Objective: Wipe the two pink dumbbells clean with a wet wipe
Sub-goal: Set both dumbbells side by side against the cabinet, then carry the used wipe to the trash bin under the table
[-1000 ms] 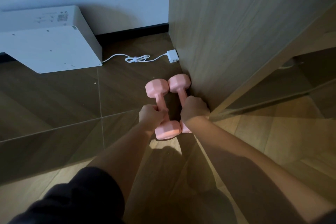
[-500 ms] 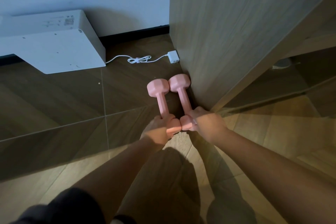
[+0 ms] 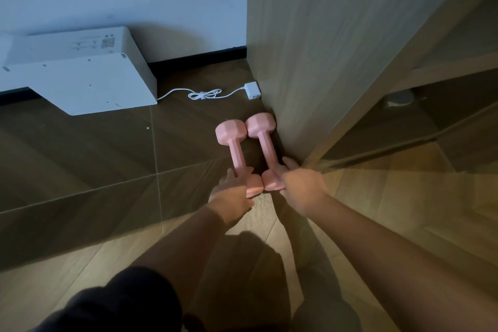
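Observation:
Two pink dumbbells lie side by side on the dark floor, against the foot of a wooden cabinet side. The left dumbbell (image 3: 234, 146) and the right dumbbell (image 3: 263, 135) point away from me. My left hand (image 3: 234, 191) rests on the near head of the left dumbbell, with fairly straight fingers reaching to the base of its handle. My right hand (image 3: 301, 186) lies against the near head of the right one, fingers stretched forward beside the handle. No wet wipe is in view.
The tall wooden cabinet panel (image 3: 318, 62) rises right beside the dumbbells. A white box-shaped appliance (image 3: 80, 81) stands by the wall at the left, and its white cable and plug (image 3: 252, 90) lie on the floor behind the dumbbells. My dark-clothed knees fill the bottom.
Both hands have slid back from the dumbbell handles to the near heads, and their fingers have loosened. The dumbbells lie in the same place on the floor.

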The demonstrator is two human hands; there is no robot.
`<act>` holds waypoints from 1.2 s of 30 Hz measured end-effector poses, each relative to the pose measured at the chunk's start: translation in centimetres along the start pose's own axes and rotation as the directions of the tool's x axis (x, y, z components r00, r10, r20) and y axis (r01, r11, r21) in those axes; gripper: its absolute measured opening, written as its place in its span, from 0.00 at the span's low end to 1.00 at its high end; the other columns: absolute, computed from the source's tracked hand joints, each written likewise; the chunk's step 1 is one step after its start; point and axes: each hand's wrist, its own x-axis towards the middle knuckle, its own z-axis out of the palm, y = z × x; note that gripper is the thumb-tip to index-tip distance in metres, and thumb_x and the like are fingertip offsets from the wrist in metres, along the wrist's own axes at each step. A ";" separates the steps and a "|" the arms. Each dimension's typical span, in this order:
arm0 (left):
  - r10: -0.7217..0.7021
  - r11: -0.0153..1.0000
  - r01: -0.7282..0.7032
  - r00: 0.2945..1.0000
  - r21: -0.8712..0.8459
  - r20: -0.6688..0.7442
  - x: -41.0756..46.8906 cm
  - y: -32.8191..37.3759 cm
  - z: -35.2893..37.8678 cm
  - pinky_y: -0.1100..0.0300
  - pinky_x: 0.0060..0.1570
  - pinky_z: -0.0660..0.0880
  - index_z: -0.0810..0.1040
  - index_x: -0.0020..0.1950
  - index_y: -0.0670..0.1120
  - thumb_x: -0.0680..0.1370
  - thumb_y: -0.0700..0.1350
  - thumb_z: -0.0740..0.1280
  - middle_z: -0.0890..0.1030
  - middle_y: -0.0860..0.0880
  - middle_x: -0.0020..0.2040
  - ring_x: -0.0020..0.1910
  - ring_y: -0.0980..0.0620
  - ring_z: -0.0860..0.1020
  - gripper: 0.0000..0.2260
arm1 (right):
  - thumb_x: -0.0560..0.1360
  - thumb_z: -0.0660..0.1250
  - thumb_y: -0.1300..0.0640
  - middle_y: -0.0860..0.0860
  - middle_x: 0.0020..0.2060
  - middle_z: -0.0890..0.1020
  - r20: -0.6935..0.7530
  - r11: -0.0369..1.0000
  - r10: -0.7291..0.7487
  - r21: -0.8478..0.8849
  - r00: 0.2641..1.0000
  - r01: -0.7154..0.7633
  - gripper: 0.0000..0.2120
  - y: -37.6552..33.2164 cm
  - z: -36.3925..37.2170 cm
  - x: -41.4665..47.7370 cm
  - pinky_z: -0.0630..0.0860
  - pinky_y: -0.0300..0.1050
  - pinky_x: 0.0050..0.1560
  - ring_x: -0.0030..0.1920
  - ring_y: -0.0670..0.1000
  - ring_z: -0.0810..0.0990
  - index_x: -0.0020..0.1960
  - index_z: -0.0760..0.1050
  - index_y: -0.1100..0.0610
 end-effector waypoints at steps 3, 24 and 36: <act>-0.027 0.994 0.024 0.999 0.108 0.029 -2.6 1.1 -1.7 0.43 0.75 0.59 0.47 0.81 0.54 0.78 0.46 0.70 0.46 0.40 0.81 0.80 0.38 0.51 0.40 | 0.77 0.67 0.54 0.48 0.64 0.72 -0.100 0.956 0.042 0.293 0.994 -0.011 0.20 0.4 -0.7 -3.8 0.79 0.41 0.48 0.52 0.49 0.80 0.67 0.69 0.48; 0.065 0.658 0.052 0.990 -0.751 0.126 -39.0 20.3 -25.0 0.61 0.38 0.77 0.80 0.51 0.44 0.78 0.42 0.70 0.82 0.47 0.38 0.34 0.54 0.79 0.03 | 0.82 0.63 0.51 0.47 0.50 0.87 0.392 -0.378 0.159 0.872 0.906 -0.311 0.10 -2.7 -36.7 -33.0 0.79 0.45 0.52 0.52 0.47 0.85 0.52 0.84 0.46; -0.212 0.568 -0.010 0.964 -0.823 -0.158 -64.7 16.0 -36.4 0.63 0.34 0.76 0.78 0.51 0.37 0.80 0.36 0.66 0.81 0.44 0.36 0.28 0.58 0.78 0.04 | 0.80 0.62 0.68 0.57 0.44 0.82 0.329 -0.250 -0.139 0.901 0.934 -0.355 0.08 -14.3 -55.0 -47.3 0.80 0.48 0.48 0.41 0.53 0.82 0.56 0.76 0.62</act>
